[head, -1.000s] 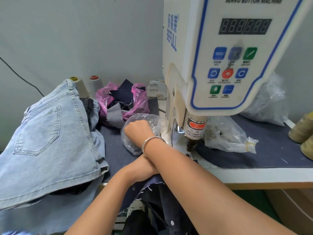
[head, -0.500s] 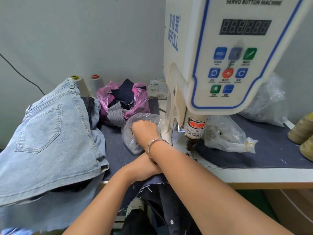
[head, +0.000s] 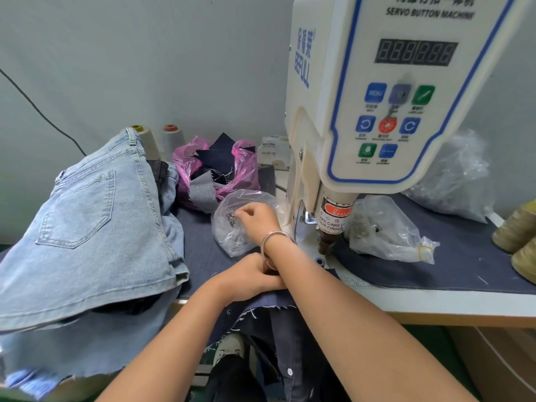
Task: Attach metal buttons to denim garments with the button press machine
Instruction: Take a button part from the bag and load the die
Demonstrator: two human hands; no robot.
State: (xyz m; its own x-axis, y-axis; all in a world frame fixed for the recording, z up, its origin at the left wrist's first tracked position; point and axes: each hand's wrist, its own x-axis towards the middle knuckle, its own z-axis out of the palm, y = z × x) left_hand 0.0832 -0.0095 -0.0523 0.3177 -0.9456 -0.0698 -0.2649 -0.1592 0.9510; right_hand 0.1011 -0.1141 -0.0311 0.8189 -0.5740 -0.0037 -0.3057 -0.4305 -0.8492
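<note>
- Clear plastic, crinkled and soft, makes the bag (head: pixel 240 224) beside the press (head: pixel 377 111); dull metal buttons (head: pixel 231 219) show through it.
- Right hand (head: pixel 256 219) reaches across the left wrist into that bag, fingers curled, seemingly pinching at the buttons (whether it has one yet I cannot tell).
- Left hand (head: pixel 249 275) rests at the table edge on the dark denim (head: pixel 261 303), fingers curled onto it and half hidden under the right forearm.
- Step in hand, I judge: picking out a button before loading the press.
- Next move likely calls for lifting out a single button, seating it under the punch (head: pixel 326 245), then sliding the dark denim onto the die.
- Pale jeans (head: pixel 87 227) lie heaped at the left: stiff, washed denim with stitched pocket and frayed hem.
- Second bag (head: pixel 385 233), rubber-banded shut, sits right of the punch; a pink bag (head: pixel 214 166) of scraps lies behind.
- Press casing is smooth cream plastic with blue trim.
</note>
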